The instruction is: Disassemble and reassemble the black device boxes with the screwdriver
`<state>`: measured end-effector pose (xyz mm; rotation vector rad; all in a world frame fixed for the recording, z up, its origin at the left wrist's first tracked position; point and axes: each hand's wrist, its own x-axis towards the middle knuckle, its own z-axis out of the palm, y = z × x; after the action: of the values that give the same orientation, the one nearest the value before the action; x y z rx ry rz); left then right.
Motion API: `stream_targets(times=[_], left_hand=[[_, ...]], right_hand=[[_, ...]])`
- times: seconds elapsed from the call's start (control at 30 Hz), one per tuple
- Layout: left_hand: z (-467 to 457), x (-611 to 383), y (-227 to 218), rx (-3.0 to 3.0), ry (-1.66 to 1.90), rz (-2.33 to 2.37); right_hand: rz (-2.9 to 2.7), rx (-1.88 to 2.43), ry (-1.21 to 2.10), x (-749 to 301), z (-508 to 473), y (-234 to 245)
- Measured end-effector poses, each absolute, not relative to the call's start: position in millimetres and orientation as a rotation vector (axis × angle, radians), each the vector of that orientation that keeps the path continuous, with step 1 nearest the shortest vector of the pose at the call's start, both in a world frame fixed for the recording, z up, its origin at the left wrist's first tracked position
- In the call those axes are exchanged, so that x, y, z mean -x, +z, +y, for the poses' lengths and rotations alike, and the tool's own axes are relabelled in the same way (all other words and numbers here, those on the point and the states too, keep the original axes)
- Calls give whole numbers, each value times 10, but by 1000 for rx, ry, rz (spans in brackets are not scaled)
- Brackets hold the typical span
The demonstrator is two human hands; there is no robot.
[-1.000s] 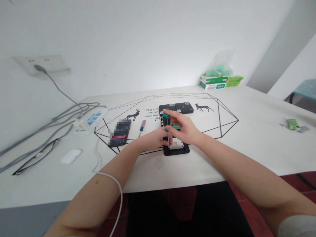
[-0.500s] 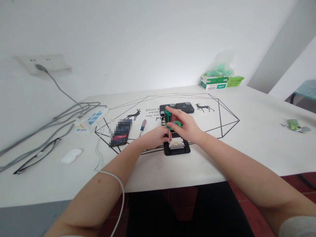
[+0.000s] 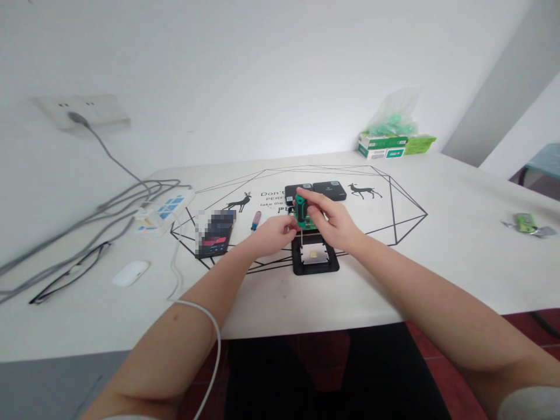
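Observation:
My right hand (image 3: 335, 224) is closed around a green-and-black screwdriver (image 3: 300, 211), held upright with its thin shaft pointing down at the far edge of a black open case (image 3: 315, 265) on the table. A pale square part with a yellow patch (image 3: 313, 254) lies inside the case. A small green circuit board (image 3: 311, 224) shows between the two hands, just above the case. My left hand (image 3: 270, 234) is closed in a pinch beside the screwdriver shaft; what it pinches is hidden.
Two black boxes (image 3: 329, 189) lie behind the hands. A blue-and-red screwdriver (image 3: 255, 220) and a phone (image 3: 214, 235) lie to the left, then a white power strip (image 3: 163, 211), cables and a white mouse (image 3: 130, 272). Green boxes (image 3: 385, 146) stand far back; a green packet (image 3: 527, 223) lies right.
Both hands rose slightly off the case and shifted back. The screwdriver went from tilted to upright, and more of the case's inside shows.

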<state>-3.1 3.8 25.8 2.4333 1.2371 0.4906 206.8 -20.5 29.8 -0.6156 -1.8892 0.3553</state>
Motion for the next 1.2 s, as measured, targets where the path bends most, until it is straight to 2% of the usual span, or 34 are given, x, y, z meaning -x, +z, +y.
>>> stream_targets(times=[0.2,0.4,0.7,0.83,1.03,1.2], left_hand=[[168,68,174,-2469,487,1659],[300,148,-5,-2434,532,1855],[474,165,-202,-2615,580,1844],[488,157,-228,-2705,415,1767],[466,155,-228,-2735,207,1772],[467,152,-202,-2800,208,1731]], right_hand=[[-1858,606,309,-2059,-155,276],[-1804,617,348,-2061,-158,272],[-1760,651,285,-2065,-178,323],[-1678,673,318,-2051,-163,317],[-1596,652,631,-2004,-165,269],[-1650,676,514,-2026,-178,288]])
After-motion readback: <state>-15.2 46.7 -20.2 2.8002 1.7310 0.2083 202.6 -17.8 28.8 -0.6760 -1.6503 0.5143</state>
